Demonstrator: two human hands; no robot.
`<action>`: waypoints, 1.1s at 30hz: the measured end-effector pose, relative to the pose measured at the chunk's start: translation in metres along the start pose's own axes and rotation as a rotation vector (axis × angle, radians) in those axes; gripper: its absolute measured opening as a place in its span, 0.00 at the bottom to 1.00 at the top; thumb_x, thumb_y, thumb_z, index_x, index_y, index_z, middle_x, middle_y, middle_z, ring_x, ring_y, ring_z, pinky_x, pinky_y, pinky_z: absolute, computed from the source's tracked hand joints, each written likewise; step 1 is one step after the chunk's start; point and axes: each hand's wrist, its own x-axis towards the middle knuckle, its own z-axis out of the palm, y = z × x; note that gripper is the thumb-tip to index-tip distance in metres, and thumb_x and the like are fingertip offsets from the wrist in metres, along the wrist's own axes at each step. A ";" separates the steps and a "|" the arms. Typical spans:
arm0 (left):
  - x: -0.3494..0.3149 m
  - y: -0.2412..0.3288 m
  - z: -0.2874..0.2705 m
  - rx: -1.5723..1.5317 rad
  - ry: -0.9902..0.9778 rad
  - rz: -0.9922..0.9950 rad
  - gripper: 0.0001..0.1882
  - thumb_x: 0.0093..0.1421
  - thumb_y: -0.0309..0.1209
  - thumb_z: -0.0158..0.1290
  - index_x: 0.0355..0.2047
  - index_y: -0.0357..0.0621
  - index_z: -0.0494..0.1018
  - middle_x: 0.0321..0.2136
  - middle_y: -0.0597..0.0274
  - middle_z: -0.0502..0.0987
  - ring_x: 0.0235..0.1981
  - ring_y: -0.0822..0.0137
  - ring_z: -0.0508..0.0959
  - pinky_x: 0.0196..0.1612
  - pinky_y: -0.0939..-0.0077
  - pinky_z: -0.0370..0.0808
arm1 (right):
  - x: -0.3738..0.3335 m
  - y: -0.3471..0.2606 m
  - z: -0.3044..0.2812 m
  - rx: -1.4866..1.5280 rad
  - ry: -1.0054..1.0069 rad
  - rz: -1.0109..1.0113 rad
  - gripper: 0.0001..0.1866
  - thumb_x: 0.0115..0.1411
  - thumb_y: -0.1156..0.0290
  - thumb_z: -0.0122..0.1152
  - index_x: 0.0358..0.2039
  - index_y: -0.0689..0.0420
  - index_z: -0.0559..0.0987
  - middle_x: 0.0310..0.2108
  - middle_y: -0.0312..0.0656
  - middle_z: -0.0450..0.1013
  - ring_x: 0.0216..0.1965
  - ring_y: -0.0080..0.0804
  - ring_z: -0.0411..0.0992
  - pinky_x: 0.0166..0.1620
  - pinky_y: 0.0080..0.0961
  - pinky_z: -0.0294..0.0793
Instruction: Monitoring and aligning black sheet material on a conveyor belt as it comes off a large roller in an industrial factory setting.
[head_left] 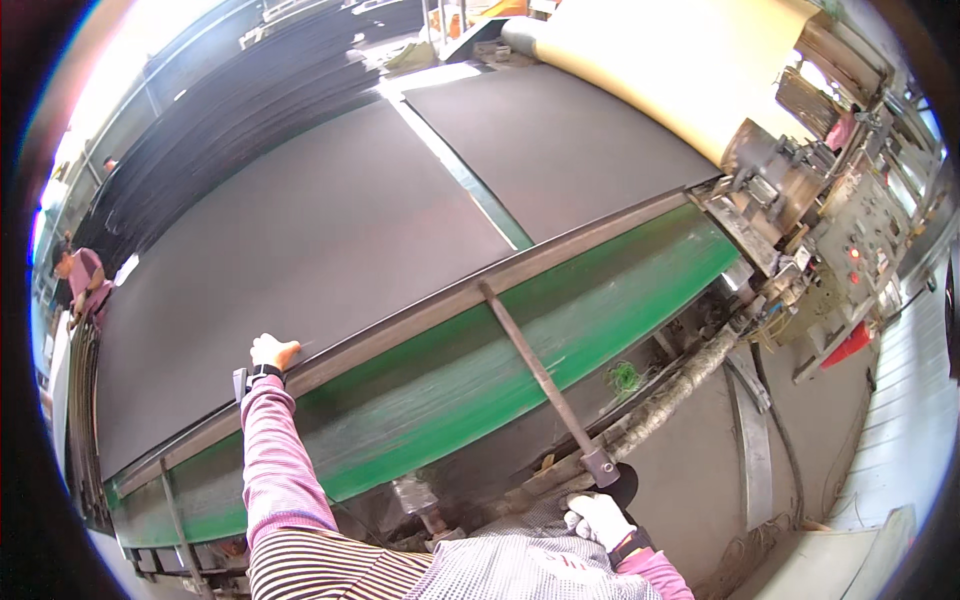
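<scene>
A large dark flat sheet (pixel 300 240) lies across the green-sided conveyor (pixel 440 430). My left hand (pixel 272 352) rests on this sheet at its near edge, the thumb apart from the bent fingers, nothing seen in it. Beyond a narrow gap to the right lies a second dark sheet (pixel 560 140). My right hand (pixel 598 520), pale as if gloved, is low in front of my grey apron (pixel 500 565), its fingers curled. Whatever those fingers may hold is hidden. Just above that hand ends a slanting metal bar (pixel 540 375) with a collar.
A wide yellowish sheet (pixel 680 60) slopes up behind the machine at the right. Beside it stands a control panel (pixel 855 255) with red lights. A pipe (pixel 670 395) runs below the conveyor. Dark sheets (pixel 220 130) are stacked behind, and another person (pixel 85 280) is at the far left.
</scene>
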 end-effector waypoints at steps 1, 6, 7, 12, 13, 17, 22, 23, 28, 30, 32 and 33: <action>0.001 0.009 0.004 -0.010 -0.001 0.016 0.35 0.39 0.51 0.59 0.41 0.34 0.69 0.42 0.43 0.70 0.47 0.50 0.70 0.48 0.60 0.69 | -0.002 0.001 0.003 0.102 -0.029 -0.069 0.14 0.54 0.63 0.54 0.28 0.63 0.75 0.18 0.39 0.71 0.11 0.19 0.61 0.15 0.17 0.58; -0.037 0.083 -0.003 -0.138 -0.089 0.408 0.31 0.42 0.52 0.57 0.34 0.34 0.72 0.39 0.41 0.71 0.42 0.48 0.71 0.44 0.61 0.70 | 0.001 0.010 -0.001 0.157 0.017 -0.089 0.13 0.54 0.64 0.55 0.28 0.64 0.75 0.19 0.41 0.72 0.11 0.20 0.62 0.15 0.18 0.59; -0.054 0.106 -0.017 -0.218 -0.174 0.479 0.29 0.44 0.52 0.56 0.32 0.34 0.73 0.38 0.41 0.71 0.41 0.48 0.71 0.44 0.61 0.70 | 0.003 0.011 -0.002 0.166 0.027 -0.098 0.13 0.54 0.64 0.55 0.28 0.64 0.75 0.19 0.41 0.72 0.11 0.20 0.62 0.15 0.18 0.59; -0.071 0.151 -0.006 -0.323 -0.158 0.688 0.27 0.53 0.50 0.49 0.36 0.34 0.74 0.42 0.44 0.71 0.47 0.52 0.70 0.49 0.64 0.67 | 0.012 0.014 -0.002 0.132 -0.011 -0.082 0.14 0.54 0.63 0.57 0.29 0.64 0.75 0.19 0.42 0.72 0.13 0.21 0.63 0.16 0.17 0.60; -0.076 0.156 -0.006 -0.476 -0.209 0.725 0.27 0.54 0.49 0.48 0.38 0.34 0.74 0.45 0.44 0.71 0.49 0.52 0.69 0.50 0.65 0.66 | 0.007 0.012 -0.001 0.136 0.001 -0.086 0.14 0.54 0.63 0.57 0.30 0.63 0.76 0.19 0.41 0.72 0.13 0.20 0.63 0.16 0.17 0.60; -0.039 0.088 0.013 -0.204 0.235 0.688 0.17 0.59 0.42 0.44 0.34 0.41 0.75 0.30 0.53 0.76 0.35 0.52 0.75 0.39 0.60 0.71 | -0.003 0.020 -0.006 0.236 0.008 -0.126 0.14 0.54 0.63 0.57 0.32 0.62 0.75 0.20 0.40 0.72 0.13 0.19 0.63 0.16 0.16 0.60; -0.002 -0.084 0.026 -0.177 0.176 0.132 0.20 0.61 0.41 0.41 0.30 0.36 0.73 0.31 0.40 0.74 0.36 0.47 0.74 0.39 0.56 0.71 | 0.005 0.024 -0.008 0.140 -0.030 -0.147 0.14 0.55 0.60 0.57 0.31 0.59 0.77 0.23 0.37 0.73 0.16 0.19 0.64 0.19 0.16 0.63; 0.024 -0.130 0.048 -0.100 0.219 0.133 0.21 0.61 0.43 0.41 0.29 0.34 0.72 0.29 0.38 0.73 0.34 0.46 0.74 0.37 0.56 0.70 | 0.002 0.021 -0.004 0.119 -0.039 -0.134 0.16 0.54 0.58 0.56 0.27 0.61 0.76 0.21 0.37 0.72 0.15 0.18 0.63 0.18 0.16 0.61; 0.006 -0.072 0.077 -0.233 0.347 0.485 0.19 0.59 0.39 0.45 0.19 0.37 0.71 0.20 0.45 0.71 0.25 0.48 0.72 0.30 0.56 0.67 | 0.002 0.016 -0.008 0.172 -0.009 -0.051 0.13 0.53 0.60 0.59 0.27 0.58 0.77 0.21 0.37 0.73 0.14 0.18 0.63 0.17 0.16 0.61; -0.009 -0.050 0.075 -0.089 0.400 0.704 0.20 0.58 0.39 0.47 0.16 0.36 0.68 0.20 0.47 0.69 0.26 0.49 0.70 0.30 0.56 0.66 | 0.000 0.011 -0.007 0.119 -0.005 -0.046 0.15 0.52 0.58 0.59 0.32 0.57 0.78 0.24 0.37 0.75 0.13 0.18 0.63 0.16 0.16 0.62; -0.044 0.010 0.045 -0.290 0.265 0.615 0.20 0.57 0.39 0.48 0.15 0.36 0.67 0.20 0.49 0.68 0.26 0.50 0.69 0.32 0.57 0.65 | -0.008 0.005 -0.008 0.104 -0.001 -0.062 0.17 0.53 0.58 0.58 0.36 0.58 0.78 0.24 0.38 0.74 0.14 0.17 0.63 0.17 0.15 0.62; -0.055 0.028 0.038 -0.302 0.258 0.658 0.20 0.56 0.39 0.49 0.15 0.36 0.68 0.20 0.50 0.69 0.27 0.50 0.70 0.33 0.58 0.66 | -0.007 0.005 -0.009 0.092 -0.010 -0.056 0.17 0.53 0.58 0.58 0.37 0.58 0.77 0.24 0.37 0.74 0.15 0.17 0.63 0.17 0.15 0.62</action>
